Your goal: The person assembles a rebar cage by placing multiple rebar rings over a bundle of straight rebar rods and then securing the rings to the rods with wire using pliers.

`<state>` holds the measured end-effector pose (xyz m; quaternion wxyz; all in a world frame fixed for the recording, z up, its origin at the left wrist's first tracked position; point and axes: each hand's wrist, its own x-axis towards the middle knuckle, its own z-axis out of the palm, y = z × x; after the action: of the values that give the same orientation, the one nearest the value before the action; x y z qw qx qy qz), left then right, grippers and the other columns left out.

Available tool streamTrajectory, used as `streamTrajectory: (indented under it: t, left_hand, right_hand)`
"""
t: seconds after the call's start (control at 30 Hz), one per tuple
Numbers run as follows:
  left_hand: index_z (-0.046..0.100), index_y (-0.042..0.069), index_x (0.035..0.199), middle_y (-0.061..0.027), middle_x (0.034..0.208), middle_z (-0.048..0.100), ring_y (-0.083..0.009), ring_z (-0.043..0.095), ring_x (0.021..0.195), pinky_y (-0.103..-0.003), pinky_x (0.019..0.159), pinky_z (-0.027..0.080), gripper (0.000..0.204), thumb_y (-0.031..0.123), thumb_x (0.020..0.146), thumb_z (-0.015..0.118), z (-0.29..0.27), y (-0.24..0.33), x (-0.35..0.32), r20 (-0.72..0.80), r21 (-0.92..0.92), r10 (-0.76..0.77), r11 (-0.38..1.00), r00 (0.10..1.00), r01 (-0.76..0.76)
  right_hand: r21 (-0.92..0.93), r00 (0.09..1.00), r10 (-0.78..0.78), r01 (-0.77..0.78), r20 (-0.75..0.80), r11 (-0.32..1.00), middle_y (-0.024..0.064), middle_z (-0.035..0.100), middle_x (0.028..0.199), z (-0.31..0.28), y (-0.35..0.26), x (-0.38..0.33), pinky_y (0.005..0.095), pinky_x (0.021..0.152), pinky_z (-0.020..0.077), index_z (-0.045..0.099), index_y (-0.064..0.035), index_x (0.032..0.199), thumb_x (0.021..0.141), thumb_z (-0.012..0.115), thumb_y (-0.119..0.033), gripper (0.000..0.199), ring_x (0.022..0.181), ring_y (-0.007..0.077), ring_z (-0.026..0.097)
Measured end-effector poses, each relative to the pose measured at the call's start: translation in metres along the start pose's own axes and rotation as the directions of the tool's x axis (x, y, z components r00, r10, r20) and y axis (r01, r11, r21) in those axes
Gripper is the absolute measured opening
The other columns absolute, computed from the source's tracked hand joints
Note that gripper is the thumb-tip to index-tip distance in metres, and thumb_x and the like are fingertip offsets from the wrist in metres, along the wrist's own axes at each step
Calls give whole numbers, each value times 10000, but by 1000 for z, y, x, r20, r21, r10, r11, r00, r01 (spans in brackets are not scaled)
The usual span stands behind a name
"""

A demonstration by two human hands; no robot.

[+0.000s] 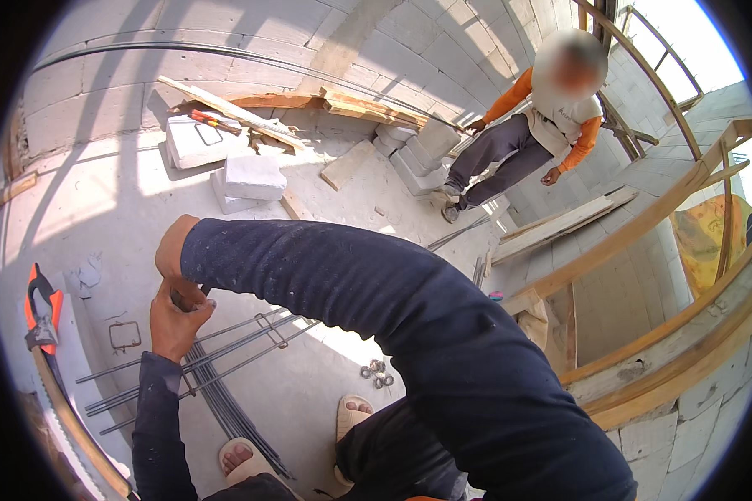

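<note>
Head view, two hands, left (pixel 174 321) and right (pixel 175 248), gripping one tool (pixel 185 297), rebar cage (pixel 200 355) below

From my remote seat I get a bright daylight feed: hard sun pours in from the upper right, where the open sky (pixel 685 50) blows out to pure white. The concrete floor (pixel 100 192) glares in pale patches, cut by long soft-edged shadow bands that run diagonally across the block wall (pixel 443 50). The dark sleeve (pixel 409 326) across the middle sits close to the lens, underexposed but fairly sharp. The fisheye bends the timber rail (pixel 643 225) and wall courses into curves, and a black vignette rings the frame. The standing person's face is blurred. Detail softens toward the rim.
</note>
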<state>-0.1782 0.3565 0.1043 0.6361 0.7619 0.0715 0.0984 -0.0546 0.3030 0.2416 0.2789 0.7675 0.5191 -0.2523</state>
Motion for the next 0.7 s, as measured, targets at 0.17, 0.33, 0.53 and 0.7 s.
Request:
streamTrajectory:
  t: [0.17,0.33,0.53,0.7]
  left_hand:
    - [666,-12,1047,-59,768,715,-157,659,602,-295,580,523,426,16,682,885,-54,-8,29,598,-59,-165,967,784,249]
    - [695,-5,1066,-55,791,704,-157,673,707,-300,680,536,412,123,726,889,-62,-12,43,614,-94,-150,961,775,261]
    - [698,25,1244,-88,1051,709,-177,672,960,-331,841,534,536,338,844,871,-77,-18,-12,59,220,9,975,998,-22]
    - [753,107,1182,-34,902,710,-182,635,690,-334,665,526,446,325,816,885,-71,-24,-77,32,501,192,846,981,-182]
  right_hand:
    - [-537,900,-151,-102,-408,837,63,749,1178,42,-50,-35,531,1134,415,782,-133,1204,960,695,-427,392,1170,293,669]
    - [-531,910,-151,-85,-385,843,72,765,1138,40,-36,-18,463,1044,498,800,-110,1112,1006,642,-343,301,1130,255,692]
    - [-310,961,36,-124,-274,943,129,775,769,20,-16,-9,404,687,627,822,-51,879,827,834,-310,264,699,314,769]
    - [-488,982,-24,-71,-187,870,112,765,737,12,-30,13,391,668,621,835,-83,852,845,826,-342,260,666,298,755]
